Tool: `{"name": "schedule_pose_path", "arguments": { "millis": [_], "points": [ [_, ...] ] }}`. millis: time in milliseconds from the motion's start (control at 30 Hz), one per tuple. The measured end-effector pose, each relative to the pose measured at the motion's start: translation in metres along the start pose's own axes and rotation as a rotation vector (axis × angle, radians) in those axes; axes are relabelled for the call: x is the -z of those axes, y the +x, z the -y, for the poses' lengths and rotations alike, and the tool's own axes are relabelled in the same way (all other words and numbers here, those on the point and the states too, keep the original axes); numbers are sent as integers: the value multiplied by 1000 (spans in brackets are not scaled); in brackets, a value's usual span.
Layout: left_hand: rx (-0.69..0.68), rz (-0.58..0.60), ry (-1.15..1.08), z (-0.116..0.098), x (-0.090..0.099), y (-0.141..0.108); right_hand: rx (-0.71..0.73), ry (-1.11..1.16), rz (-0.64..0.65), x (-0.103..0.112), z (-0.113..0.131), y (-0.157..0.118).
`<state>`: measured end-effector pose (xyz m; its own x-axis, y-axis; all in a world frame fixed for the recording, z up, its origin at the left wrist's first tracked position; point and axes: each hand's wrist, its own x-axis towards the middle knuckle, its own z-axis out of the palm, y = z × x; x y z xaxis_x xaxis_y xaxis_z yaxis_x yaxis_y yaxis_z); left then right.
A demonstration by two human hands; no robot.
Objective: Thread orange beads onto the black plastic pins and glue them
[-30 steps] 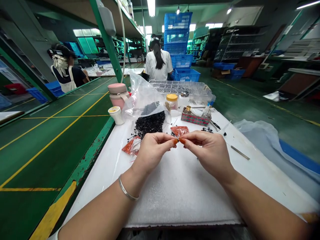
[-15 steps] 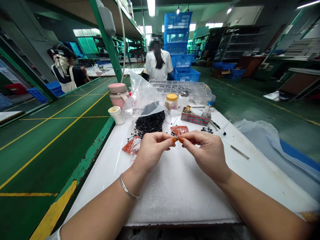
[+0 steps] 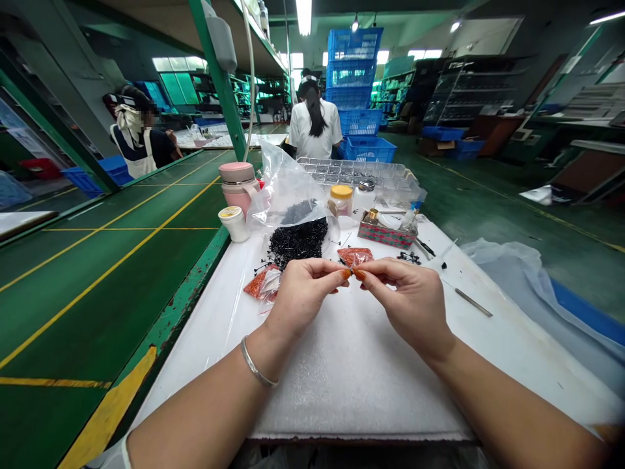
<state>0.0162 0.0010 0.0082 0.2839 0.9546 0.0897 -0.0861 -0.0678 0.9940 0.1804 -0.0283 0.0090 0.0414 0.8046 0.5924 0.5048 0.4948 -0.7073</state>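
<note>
My left hand [image 3: 305, 286] and my right hand [image 3: 410, 293] meet over the white table, thumb and forefinger of each pinched together. Between the fingertips shows a small dark piece [image 3: 351, 271], too tiny to make out in detail; the fingers hide most of it. Just beyond them lies a bag of small orange-red parts [image 3: 355, 255]. A second such bag [image 3: 256, 284] is beside my left hand. Behind it, a heap of black stemmed parts [image 3: 299, 240] spills from a clear plastic bag [image 3: 283, 182]. Several loose black parts [image 3: 409, 258] lie beyond my right hand.
Across the back stand a pink flask [image 3: 237, 185], a white tub [image 3: 233, 225], a yellow-lidded jar [image 3: 341, 198], a small patterned box [image 3: 385, 231] and a clear compartment tray [image 3: 361, 172]. A metal tool [image 3: 473, 302] lies at right. A green conveyor [image 3: 122, 260] runs along the left; two co-workers sit beyond.
The whole view has shifted slightly, the scene sitting a little farther right. Both hands keep the same pinch, fingertips close together. The co-worker in white has the head turned differently.
</note>
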Motion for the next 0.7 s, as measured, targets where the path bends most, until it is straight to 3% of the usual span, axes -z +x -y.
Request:
{"name": "schedule_pose_path", "arguments": {
  "millis": [700],
  "points": [
    [21, -34, -22, -2, -2, -1, 74, -43, -50, -4, 1, -2]
  ]
}}
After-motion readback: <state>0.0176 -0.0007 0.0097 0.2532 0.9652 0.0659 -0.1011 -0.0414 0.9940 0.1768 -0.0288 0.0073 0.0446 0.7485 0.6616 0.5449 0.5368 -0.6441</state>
